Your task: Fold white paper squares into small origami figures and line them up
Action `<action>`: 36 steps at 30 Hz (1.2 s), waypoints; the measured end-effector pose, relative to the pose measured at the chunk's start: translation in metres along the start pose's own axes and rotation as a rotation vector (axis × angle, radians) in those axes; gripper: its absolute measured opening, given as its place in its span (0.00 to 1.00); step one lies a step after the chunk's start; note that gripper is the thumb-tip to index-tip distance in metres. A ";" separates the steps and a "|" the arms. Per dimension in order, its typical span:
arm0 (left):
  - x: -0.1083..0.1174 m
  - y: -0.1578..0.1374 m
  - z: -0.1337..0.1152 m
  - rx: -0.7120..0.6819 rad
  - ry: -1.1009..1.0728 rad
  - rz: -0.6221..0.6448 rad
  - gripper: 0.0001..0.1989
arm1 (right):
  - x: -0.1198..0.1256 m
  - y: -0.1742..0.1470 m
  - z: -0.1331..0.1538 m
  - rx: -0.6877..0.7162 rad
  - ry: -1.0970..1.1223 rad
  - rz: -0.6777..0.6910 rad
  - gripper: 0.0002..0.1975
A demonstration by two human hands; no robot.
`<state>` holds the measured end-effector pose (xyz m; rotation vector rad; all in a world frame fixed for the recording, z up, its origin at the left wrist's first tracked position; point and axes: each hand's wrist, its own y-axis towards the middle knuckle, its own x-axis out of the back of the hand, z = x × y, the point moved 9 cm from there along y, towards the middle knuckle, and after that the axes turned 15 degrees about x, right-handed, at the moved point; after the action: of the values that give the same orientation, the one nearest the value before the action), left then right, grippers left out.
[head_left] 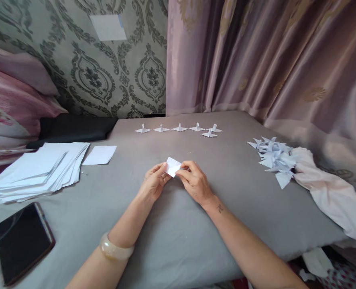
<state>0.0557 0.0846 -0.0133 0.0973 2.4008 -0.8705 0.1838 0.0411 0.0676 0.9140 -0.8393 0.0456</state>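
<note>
Your left hand [156,180] pinches the left edge of a small folded white paper [173,167], thumb on top, while your right hand [195,181] grips its right edge, thumb and forefinger closed on it; the paper is between both hands, tilted, over the middle of the grey-covered table [226,156]. Back along your left forearm sits a pale bangle [116,247]. Beyond your fingertips, near the far edge, stand five folded paper figures [179,128] in a row, with a sixth [209,134] just in front of the rightmost. To your left lie a single sheet [100,155] and, beside it, an uneven stack of white paper [43,168], with a dark-screened phone [23,243] nearer you. To your right, a heap of pointed folded papers [275,154] lies against a pale bunched cloth [325,188]. A pink curtain [192,60] and patterned wallpaper [95,72] rise behind.
</note>
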 end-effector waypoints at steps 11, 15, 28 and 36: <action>-0.008 -0.015 -0.015 -0.314 0.307 0.000 0.13 | -0.029 -0.031 -0.044 -0.756 0.695 -0.152 0.19; -0.010 -0.017 -0.014 -0.306 0.359 -0.004 0.17 | -0.043 -0.037 -0.044 -0.878 0.897 -0.095 0.19; -0.007 -0.020 -0.019 -0.373 0.475 -0.073 0.13 | -0.027 -0.039 -0.059 -0.827 0.639 -0.230 0.13; -0.010 -0.020 -0.015 -0.327 0.442 -0.018 0.10 | -0.024 -0.038 -0.059 -0.829 0.666 -0.202 0.16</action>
<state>0.0512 0.0797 0.0127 0.1544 2.9273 -0.4869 0.2174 0.0662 0.0069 0.1544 -0.0935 -0.1592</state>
